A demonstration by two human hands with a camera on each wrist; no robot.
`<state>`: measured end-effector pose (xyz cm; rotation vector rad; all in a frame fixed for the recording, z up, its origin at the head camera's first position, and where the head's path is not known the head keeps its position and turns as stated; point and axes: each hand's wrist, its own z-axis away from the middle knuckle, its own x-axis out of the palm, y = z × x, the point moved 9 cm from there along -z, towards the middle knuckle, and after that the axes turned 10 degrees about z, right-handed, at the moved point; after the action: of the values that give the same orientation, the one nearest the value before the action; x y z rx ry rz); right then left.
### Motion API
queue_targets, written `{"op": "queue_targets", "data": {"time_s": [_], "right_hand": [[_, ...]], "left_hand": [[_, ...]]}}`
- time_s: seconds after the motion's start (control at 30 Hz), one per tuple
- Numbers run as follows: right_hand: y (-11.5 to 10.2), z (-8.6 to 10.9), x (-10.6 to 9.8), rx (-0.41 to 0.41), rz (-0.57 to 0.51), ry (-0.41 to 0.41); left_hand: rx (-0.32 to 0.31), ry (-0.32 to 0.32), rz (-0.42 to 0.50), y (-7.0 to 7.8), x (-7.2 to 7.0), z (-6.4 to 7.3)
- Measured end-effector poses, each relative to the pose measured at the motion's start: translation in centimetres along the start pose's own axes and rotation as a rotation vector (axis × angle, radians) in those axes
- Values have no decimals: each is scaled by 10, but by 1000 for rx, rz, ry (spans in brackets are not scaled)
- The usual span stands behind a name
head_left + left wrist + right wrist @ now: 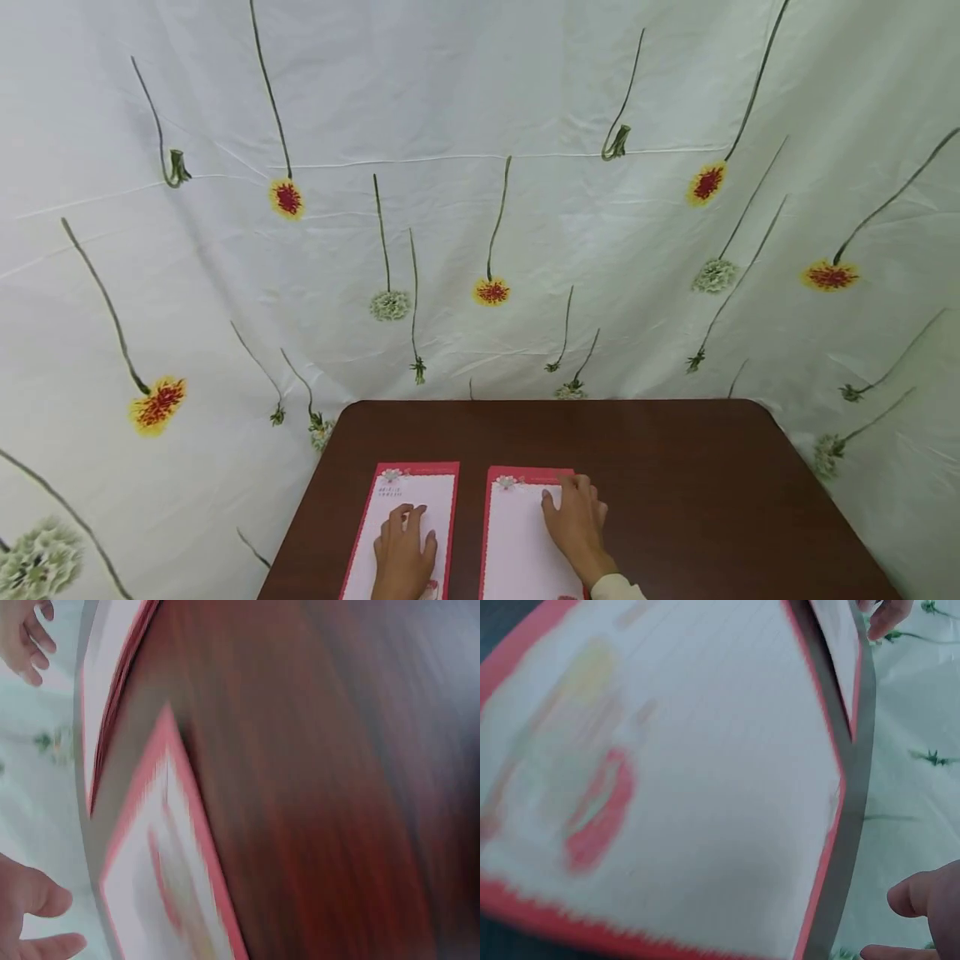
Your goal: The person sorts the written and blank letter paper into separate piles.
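A white sheet of stationery (437, 500) with a pink border and small lines of writing near its top lies on the left. My left hand (403, 550) is over it, fingers loosely bent and apart. Beside it lies a pad of matching paper (517, 533); its layered pink edges show in the left wrist view, and no writing is visible on its top. Over the pad's upper right corner is my right hand (579, 523), thumb and fingers spread. Whether it touches the paper, I cannot tell. In the right wrist view, a gap separates the thumb (913, 894) from the finger below.
Both papers lie on a dark brown table (675, 483) with rounded far corners. Behind it hangs a pale cloth (450, 100) printed with flowers on long stems. A light sleeve (617, 587) covers the right wrist.
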<state>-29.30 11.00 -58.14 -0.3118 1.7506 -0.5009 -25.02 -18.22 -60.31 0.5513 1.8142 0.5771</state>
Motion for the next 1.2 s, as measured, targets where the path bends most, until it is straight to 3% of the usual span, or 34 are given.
{"op": "queue_targets", "data": {"time_s": [0.23, 0.43, 0.6, 0.8, 1.2], "right_hand": [[42, 13, 1, 29, 80, -144], [55, 32, 11, 24, 116, -253], [54, 41, 9, 0, 125, -233], [56, 46, 9, 28, 143, -236], [55, 53, 10, 44, 143, -234]], "left_hand": [[82, -185, 61, 35, 44, 12], [74, -302, 89, 48, 66, 23], [51, -341, 84, 49, 74, 26], [30, -378, 82, 49, 82, 27], [70, -322, 93, 54, 83, 29]]}}
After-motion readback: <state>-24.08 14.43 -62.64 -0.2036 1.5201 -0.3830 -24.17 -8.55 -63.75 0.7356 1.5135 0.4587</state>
